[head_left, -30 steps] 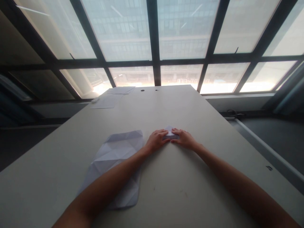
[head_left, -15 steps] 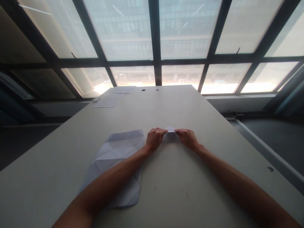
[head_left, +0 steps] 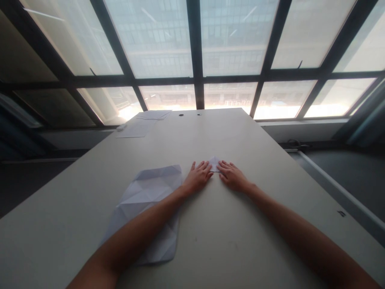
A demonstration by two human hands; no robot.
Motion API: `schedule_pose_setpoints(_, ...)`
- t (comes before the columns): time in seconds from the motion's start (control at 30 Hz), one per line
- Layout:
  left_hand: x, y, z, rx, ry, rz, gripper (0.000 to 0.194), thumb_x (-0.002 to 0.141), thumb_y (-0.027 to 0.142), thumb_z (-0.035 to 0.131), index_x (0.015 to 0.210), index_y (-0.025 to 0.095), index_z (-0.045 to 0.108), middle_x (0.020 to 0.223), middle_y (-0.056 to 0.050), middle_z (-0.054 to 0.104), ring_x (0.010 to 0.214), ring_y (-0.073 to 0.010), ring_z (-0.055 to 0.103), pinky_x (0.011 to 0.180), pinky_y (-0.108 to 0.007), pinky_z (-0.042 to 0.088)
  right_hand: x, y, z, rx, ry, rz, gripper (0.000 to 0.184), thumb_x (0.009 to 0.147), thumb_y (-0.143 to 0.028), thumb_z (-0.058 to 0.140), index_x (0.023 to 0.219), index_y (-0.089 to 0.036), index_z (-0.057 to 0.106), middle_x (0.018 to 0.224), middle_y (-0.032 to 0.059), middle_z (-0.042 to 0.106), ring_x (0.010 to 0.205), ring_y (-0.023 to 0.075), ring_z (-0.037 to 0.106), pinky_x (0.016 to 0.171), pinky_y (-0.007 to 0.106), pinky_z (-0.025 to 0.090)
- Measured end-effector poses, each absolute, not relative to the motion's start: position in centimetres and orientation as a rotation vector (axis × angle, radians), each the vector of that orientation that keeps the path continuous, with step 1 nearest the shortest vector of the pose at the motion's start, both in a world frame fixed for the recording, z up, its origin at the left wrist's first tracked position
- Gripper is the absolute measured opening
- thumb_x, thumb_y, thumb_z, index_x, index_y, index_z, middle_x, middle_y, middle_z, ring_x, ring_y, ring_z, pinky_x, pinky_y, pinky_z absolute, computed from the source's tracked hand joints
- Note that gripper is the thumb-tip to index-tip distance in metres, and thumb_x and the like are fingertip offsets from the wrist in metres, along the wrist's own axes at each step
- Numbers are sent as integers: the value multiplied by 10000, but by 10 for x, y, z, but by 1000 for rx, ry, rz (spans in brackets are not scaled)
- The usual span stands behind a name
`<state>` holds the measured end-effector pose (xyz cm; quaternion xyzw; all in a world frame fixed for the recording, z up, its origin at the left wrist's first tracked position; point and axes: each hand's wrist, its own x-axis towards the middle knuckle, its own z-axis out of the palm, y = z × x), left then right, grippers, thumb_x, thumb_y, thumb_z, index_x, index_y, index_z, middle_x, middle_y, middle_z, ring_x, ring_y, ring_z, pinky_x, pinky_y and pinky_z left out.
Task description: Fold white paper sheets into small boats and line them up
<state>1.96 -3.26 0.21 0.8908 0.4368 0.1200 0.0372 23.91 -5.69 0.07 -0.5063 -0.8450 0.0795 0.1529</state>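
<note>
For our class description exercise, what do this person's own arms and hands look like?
The left arm and right arm are bare as far as they show, with no sleeve, watch or bracelet visible. The left hand and right hand wear no gloves. Any ring would be too small to tell.

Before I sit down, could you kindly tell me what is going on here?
A person's left hand and right hand rest their fingers on opposite sides of a small folded white paper on a long white table. The left forearm crosses over a large creased white paper sheet; more white sheets lie at the table's far left.
</note>
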Motion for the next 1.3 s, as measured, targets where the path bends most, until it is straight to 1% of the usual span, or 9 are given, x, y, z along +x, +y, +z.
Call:
schedule_pose_setpoints(0.07, 20, -32, -1, 2763, 1273, 313, 536, 1021, 499, 324, 1486, 240, 388, 1575, -109, 335, 1480, -264, 241, 1191, -572, 76, 238, -58, 1, -1435, -2439, 219, 536, 984, -371, 421, 1488, -189, 410, 1567, 121, 346, 1474, 250, 249, 1189, 490, 188)
schedule_pose_setpoints(0.17, 20, -32, -2, 2789, 1144, 261, 616, 1015, 559, 271, 1535, 228, 290, 1601, -107, 267, 1499, -244, 177, 1201, -533, 48, 238, -59, 2, -1397, -2483, 221, 558, 1010, -428, 354, 1519, -200, 354, 1585, 102, 307, 1486, 249, 209, 1195, 513, 151)
schedule_pose_setpoints(0.3, 21, -32, -2, 2745, 1187, 257, 646, 1012, 556, 266, 1534, 176, 297, 1600, -129, 260, 1497, -238, 185, 1212, -448, 116, 238, -54, -3, -1447, -2452, 237, 561, 1021, -435, 313, 1518, -179, 357, 1586, 102, 300, 1486, 243, 211, 1198, 503, 153)
schedule_pose_setpoints(0.43, 24, -32, -4, 2669, 1375, 307, 640, 1009, 498, 313, 1492, 80, 354, 1575, -190, 295, 1481, -264, 235, 1199, -403, 192, 237, -49, -7, -1532, -2321, 227, 521, 1019, -387, 335, 1463, -139, 448, 1543, 130, 387, 1447, 230, 317, 1191, 437, 216)
schedule_pose_setpoints(0.6, 25, -33, -6, 2619, 1513, 387, 581, 1016, 436, 314, 1446, 56, 408, 1548, -211, 344, 1466, -282, 273, 1190, -436, 211, 239, -48, -3, -1578, -2151, 191, 362, 985, -334, 448, 1259, -200, 644, 1393, 112, 573, 1312, 221, 490, 1115, 377, 343)
schedule_pose_setpoints(0.73, 22, -30, -4, 2606, 1472, 451, 471, 1025, 342, 303, 1381, 108, 505, 1510, -160, 433, 1432, -240, 351, 1182, -403, 241, 242, -53, 1, -1622, -2065, 151, 322, 957, -349, 521, 1210, -200, 652, 1266, 109, 641, 1204, 243, 536, 1045, 369, 388)
schedule_pose_setpoints(0.93, 19, -30, 0, 2557, 1445, 552, 387, 991, 316, 421, 1338, 214, 560, 1453, -83, 514, 1386, -240, 406, 1169, -441, 272, 240, -58, 5, -1729, -2049, 49, 517, 922, -461, 565, 1365, -198, 523, 1246, 159, 605, 1159, 316, 508, 1002, 425, 369)
schedule_pose_setpoints(1.03, 20, -30, 1, 2542, 1435, 623, 368, 981, 303, 447, 1318, 231, 574, 1375, -73, 574, 1305, -224, 484, 1144, -414, 318, 239, -58, 5, -1796, -2041, 45, 568, 903, -504, 578, 1377, -201, 498, 1230, 174, 590, 1128, 330, 520, 967, 437, 366)
schedule_pose_setpoints(1.3, 20, -30, 2, 2523, 1441, 658, 324, 986, 303, 445, 1243, 235, 629, 1356, -59, 582, 1281, -217, 502, 1142, -402, 326, 241, -55, 6, -1895, -1994, 130, 455, 847, -554, 640, 1098, -174, 631, 1057, 154, 674, 1075, 328, 557, 927, 453, 342)
